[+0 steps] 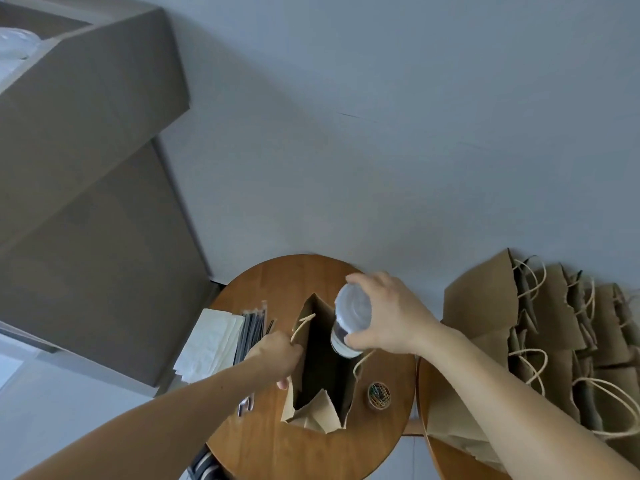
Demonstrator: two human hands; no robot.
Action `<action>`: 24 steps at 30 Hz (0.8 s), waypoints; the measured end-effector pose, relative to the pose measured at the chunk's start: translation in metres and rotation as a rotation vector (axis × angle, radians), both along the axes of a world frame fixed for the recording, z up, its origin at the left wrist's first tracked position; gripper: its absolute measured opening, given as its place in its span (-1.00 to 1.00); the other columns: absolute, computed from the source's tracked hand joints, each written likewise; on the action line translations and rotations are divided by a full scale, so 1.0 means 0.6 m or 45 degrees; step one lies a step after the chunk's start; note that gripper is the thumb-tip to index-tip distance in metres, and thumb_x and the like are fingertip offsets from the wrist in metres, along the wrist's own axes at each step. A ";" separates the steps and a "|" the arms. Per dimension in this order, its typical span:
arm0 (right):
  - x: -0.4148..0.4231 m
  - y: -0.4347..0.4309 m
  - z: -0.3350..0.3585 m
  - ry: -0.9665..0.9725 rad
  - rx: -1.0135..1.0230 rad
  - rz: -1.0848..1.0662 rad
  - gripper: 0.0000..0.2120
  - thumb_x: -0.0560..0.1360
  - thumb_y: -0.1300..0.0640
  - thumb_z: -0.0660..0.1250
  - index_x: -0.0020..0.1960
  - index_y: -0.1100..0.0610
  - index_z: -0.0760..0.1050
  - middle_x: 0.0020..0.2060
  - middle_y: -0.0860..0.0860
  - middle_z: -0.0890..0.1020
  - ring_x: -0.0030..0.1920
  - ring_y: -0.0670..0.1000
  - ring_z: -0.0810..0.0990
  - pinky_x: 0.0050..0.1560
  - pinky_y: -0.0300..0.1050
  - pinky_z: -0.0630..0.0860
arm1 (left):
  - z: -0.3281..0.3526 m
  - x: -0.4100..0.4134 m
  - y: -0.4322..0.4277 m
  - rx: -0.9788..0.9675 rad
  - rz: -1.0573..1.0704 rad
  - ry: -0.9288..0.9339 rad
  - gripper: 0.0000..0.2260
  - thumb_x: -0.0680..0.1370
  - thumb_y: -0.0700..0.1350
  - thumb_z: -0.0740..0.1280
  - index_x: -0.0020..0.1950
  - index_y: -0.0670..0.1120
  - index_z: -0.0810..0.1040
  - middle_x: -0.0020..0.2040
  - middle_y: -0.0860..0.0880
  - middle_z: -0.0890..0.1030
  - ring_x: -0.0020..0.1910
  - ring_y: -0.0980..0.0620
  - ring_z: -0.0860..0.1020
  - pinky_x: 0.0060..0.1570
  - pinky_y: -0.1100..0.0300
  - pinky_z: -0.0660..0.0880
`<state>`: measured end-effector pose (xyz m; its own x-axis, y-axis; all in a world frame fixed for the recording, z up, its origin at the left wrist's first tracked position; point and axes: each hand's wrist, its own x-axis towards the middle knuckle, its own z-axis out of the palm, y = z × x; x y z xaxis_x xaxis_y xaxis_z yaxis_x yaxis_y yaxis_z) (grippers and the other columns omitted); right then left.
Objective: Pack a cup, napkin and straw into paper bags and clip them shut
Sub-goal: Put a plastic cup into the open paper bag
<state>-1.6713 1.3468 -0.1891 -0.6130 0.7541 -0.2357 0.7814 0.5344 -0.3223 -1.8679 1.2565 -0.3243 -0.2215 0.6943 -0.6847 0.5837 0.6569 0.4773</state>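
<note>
An open brown paper bag point(313, 412) stands on a round wooden table point(270, 441). My left hand point(275, 355) grips the bag's left rim by its twine handle. My right hand point(388, 315) holds a clear lidded plastic cup point(351, 318) from above, tilted over the bag's right rim, its base at the opening. White napkins point(209, 341) lie in a stack at the table's left edge. Wrapped dark straws point(252, 329) lie beside the napkins, partly hidden by my left hand. A small round tub of coloured clips point(378, 394) sits right of the bag.
A row of brown paper bags point(540, 327) with twine handles stands on a second wooden table point(450, 465) at the right. Large cardboard boxes point(90, 188) are stacked at the left against a pale wall.
</note>
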 end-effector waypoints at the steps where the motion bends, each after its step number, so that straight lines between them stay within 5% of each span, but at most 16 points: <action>1: -0.003 -0.007 0.000 -0.082 0.036 0.129 -0.09 0.22 -0.30 0.45 0.45 -0.17 0.11 0.33 -0.08 0.31 0.28 0.03 0.35 0.14 -0.04 0.46 | 0.004 0.001 0.000 -0.003 -0.009 -0.009 -0.72 0.62 -0.03 0.14 -0.20 -0.09 0.51 -0.45 -0.02 0.64 -0.44 0.09 0.66 -0.39 0.26 0.53; 5: -0.030 -0.041 -0.035 -0.375 0.044 0.430 -0.08 0.24 -0.27 0.46 0.47 -0.09 0.10 0.32 0.01 0.32 0.26 0.09 0.35 0.13 0.00 0.47 | 0.015 0.005 -0.008 0.010 -0.041 -0.021 -0.78 0.64 -0.03 0.14 -0.14 -0.04 0.49 -0.42 -0.02 0.66 -0.44 0.09 0.66 -0.38 0.27 0.52; 11: -0.070 -0.055 -0.139 -0.577 -0.227 0.196 -0.11 0.31 -0.29 0.43 0.46 0.05 0.13 0.32 0.14 0.36 0.25 0.22 0.43 0.11 0.02 0.48 | 0.016 0.000 -0.024 0.040 -0.094 0.012 -0.86 0.63 -0.05 0.16 0.00 -0.02 0.49 -0.27 -0.06 0.68 -0.41 0.07 0.67 -0.09 0.05 0.66; 17: -0.100 -0.062 -0.247 -0.737 -0.335 -0.003 -0.12 0.39 -0.13 0.43 0.51 0.06 0.00 0.35 0.21 0.26 0.30 0.29 0.40 0.25 0.10 0.44 | 0.021 -0.016 -0.035 0.034 -0.062 0.035 -0.84 0.63 -0.06 0.19 0.02 -0.05 0.55 -0.19 -0.08 0.68 -0.29 0.01 0.70 -0.09 0.03 0.67; 24: -0.125 -0.079 -0.327 -0.635 -0.295 -0.077 -0.29 0.49 -0.01 0.34 0.51 0.07 0.05 0.36 0.20 0.24 0.27 0.26 0.40 0.21 0.08 0.46 | 0.030 -0.023 -0.035 0.068 -0.193 0.156 -0.82 0.64 -0.06 0.18 0.13 -0.04 0.53 -0.03 -0.06 0.63 -0.07 -0.04 0.65 0.00 0.03 0.64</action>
<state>-1.7466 1.2996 -0.3853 -0.3419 0.6783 -0.6504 0.8965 0.4429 -0.0094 -1.8819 1.2354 -0.3065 -0.1912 0.7606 -0.6204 0.7300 0.5327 0.4281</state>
